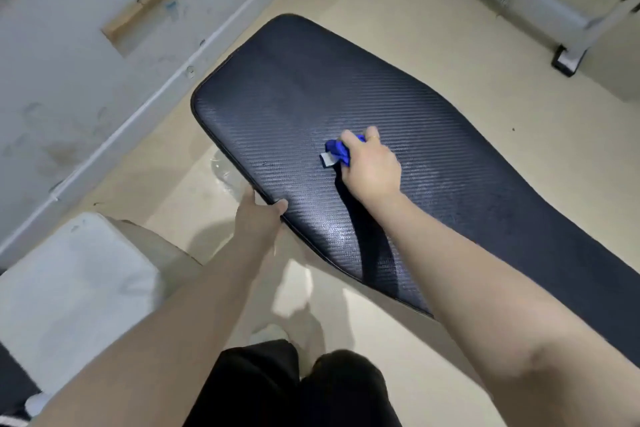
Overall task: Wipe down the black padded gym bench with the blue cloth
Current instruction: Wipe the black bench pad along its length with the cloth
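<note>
Nearest me, my left hand [258, 215] grips the near edge of the bench surface [277, 97]. My right hand [369, 166] is bunched around the blue cloth [337, 151] mid-pad; the unwiped length seems to run away up-left along the pad's long axis.

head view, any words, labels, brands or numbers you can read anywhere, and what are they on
None can be read.
The small white tag on the blue cloth, bunched in the right hand on the black bench pad: too small and blurred to read, if it is printed at all.
The bench pad itself: only a woven texture, no logo visible.
The tan patch on the wall: a bluish smudge beside it, unreadable.
</note>
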`<state>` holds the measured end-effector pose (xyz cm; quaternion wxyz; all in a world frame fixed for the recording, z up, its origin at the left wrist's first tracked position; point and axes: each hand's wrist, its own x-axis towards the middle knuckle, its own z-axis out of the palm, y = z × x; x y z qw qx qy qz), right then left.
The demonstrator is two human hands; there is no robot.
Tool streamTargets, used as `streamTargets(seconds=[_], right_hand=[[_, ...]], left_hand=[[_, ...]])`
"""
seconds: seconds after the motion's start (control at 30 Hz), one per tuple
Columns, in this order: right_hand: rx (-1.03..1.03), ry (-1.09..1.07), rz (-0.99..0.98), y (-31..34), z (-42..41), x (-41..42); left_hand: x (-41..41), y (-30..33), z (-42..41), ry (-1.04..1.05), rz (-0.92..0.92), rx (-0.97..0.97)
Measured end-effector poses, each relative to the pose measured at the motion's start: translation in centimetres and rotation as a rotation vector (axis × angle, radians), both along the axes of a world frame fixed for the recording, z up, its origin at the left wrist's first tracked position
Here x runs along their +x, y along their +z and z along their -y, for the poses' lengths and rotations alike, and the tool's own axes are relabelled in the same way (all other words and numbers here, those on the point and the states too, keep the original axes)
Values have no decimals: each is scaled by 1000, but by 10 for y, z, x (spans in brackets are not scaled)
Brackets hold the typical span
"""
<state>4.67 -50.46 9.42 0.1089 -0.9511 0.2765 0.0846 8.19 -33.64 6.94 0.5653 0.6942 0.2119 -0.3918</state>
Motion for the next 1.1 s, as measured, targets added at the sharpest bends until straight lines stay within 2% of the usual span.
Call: streamTargets(seconds=[0.1, 0.23, 0.37, 0.57, 0.67, 0.77, 0.87, 1.03, 1.1], right_hand=[[-51, 129, 56, -5, -1, -3], [45, 391, 83, -8, -28, -43], [29, 444, 120, -11, -30, -47], [-13, 449, 197, -17, -45, -5], [60, 587, 204, -14, -36, -31], [113, 717, 114, -7, -18, -79], [85, 722, 92, -9, -13, -92], [48, 573, 218, -16, -32, -40], [46, 577, 233, -15, -33, -40]], left_hand=[[-9, -7, -3, 32, 40, -108], [-15, -19, -3, 22, 111, -134], [-20, -16, -2, 47, 128, -158], [-11, -17, -5, 84, 76, -214], [-13, -11, -3, 101, 79, -206], [-11, -10, -2, 114, 45, -219], [-12, -11, -4, 122, 15, -213], [-10, -13, -10, 88, 27, -240], [-10, -16, -14, 57, 23, -249]])
